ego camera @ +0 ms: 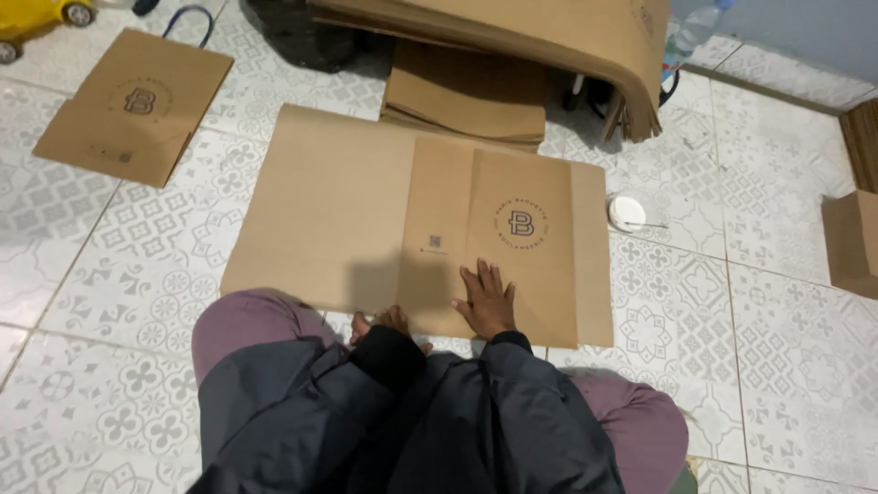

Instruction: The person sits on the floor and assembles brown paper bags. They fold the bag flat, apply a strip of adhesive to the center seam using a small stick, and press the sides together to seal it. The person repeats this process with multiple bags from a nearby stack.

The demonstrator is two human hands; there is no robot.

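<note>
Tiled floor, patterned grey-white, carries everything.

Large flat brown sheet lies just ahead of both hands, spreading mostly left of them. On its right half lies a flattened paper bag with a round printed mark (logo side up), its near edge under the hands.

Stack of brown sheets sits well beyond the hands, far edge of view, drooping on its right. Smaller folded pile just below that stack.

Finished bag with dark handle lies well to the far left of the left hand.

Box corner well right of the right hand.

Small white round lid on the floor, right of the bag and ahead-right of the right hand.

Right hand: grip fully open, palm flat, fingers spread, pressing on the bag's near edge; holds nothing.

Left hand: mostly hidden by the dark sleeve, fingers curled at the bag's near edge; cannot tell whether its grip holds anything.
</note>
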